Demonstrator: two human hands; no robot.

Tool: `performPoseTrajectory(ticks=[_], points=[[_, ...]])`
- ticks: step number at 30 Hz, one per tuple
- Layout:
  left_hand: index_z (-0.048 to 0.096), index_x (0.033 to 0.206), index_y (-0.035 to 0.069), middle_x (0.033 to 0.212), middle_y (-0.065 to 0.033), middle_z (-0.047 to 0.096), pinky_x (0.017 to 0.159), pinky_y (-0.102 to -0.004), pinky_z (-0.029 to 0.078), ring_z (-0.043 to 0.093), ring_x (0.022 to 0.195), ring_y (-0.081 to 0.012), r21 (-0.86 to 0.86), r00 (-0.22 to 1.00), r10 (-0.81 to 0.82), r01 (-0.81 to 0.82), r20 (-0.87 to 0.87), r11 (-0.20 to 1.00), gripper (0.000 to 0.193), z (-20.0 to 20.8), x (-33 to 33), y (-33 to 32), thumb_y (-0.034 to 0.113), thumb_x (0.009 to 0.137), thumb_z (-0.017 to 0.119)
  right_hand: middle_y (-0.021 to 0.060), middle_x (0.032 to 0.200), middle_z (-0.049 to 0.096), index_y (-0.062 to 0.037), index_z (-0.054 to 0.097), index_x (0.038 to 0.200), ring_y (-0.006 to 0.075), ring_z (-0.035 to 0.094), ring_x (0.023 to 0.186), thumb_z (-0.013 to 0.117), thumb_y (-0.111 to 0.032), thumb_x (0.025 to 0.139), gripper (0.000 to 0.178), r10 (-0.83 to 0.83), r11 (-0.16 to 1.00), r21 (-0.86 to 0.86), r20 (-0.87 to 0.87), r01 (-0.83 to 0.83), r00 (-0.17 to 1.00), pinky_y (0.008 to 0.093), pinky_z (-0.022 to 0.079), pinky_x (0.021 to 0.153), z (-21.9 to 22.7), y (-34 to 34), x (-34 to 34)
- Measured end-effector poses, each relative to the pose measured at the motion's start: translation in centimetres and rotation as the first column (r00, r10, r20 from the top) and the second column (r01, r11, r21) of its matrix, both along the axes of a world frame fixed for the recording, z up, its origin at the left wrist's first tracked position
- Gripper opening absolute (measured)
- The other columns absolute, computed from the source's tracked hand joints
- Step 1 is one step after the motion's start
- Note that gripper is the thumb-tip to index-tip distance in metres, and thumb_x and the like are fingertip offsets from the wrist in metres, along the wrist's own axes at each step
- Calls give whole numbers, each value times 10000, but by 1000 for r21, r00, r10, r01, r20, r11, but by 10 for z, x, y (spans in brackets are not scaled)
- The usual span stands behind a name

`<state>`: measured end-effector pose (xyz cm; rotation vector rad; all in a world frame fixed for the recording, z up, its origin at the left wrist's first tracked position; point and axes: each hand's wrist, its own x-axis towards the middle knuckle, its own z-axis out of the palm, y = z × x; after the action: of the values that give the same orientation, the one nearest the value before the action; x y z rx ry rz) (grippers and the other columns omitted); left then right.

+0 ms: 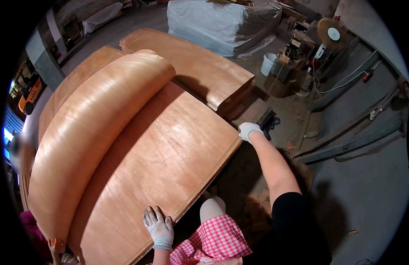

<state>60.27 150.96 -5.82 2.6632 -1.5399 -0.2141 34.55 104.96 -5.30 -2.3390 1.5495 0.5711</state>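
A stack of reddish-brown wood veneer sheets (pixel 169 145) spreads before me, with one large sheet (pixel 98 119) bowed up into a long curl across its far left side. My left hand (pixel 159 227), in a white glove with dirty fingertips, lies flat with spread fingers on the stack near its front edge. At the right corner my right hand (pixel 250 131), also gloved, has its fingers closed over the edge of the veneer sheet; its fingertips are partly hidden. A co-worker's hand (pixel 57 249) is at the lower end of the curled sheet.
Behind lies another veneer stack (pixel 200 66), and farther back a plastic-wrapped pile (pixel 217 26). To the right are a white bucket (pixel 269 64), a round fan (pixel 332 33) and dark metal beams (pixel 354 145). A yellow-orange forklift (pixel 30 95) stands far left.
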Motion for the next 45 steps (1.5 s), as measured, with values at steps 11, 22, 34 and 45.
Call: performPoseTrajectory(ticks=[11,22,34,45], points=[[572,1156,20,1243,-228,523,1070,-525,292,413,1238,-404,-479,984,72,-142,-160,866,408,3,-7,4,224,814,659,226,1009,650,27,619,1029,408,607,968,604,-208,897,270,-83,910,-191,787,368,611,435,476,867,1,108,-21],[645,960,21,925,-164,637,776,-398,514,620,861,-330,-806,815,-359,-207,-456,555,272,95,-56,58,117,719,728,241,1258,562,5,609,960,300,529,1200,621,-129,906,145,-145,836,202,978,-510,149,382,416,1001,114,415,92],[657,837,22,798,-20,659,663,-223,487,582,715,-73,-251,218,-287,-964,-933,83,43,55,-5,187,-19,833,670,138,942,656,12,649,981,248,639,903,610,-122,895,163,420,752,-36,795,-658,438,342,497,821,104,445,151],[691,784,5,748,-40,683,644,-278,506,585,661,-97,-499,246,583,-804,-774,-324,68,-34,214,487,-6,743,744,180,913,664,13,656,935,297,646,862,632,-148,860,179,418,878,6,479,-479,772,372,501,775,78,299,118]])
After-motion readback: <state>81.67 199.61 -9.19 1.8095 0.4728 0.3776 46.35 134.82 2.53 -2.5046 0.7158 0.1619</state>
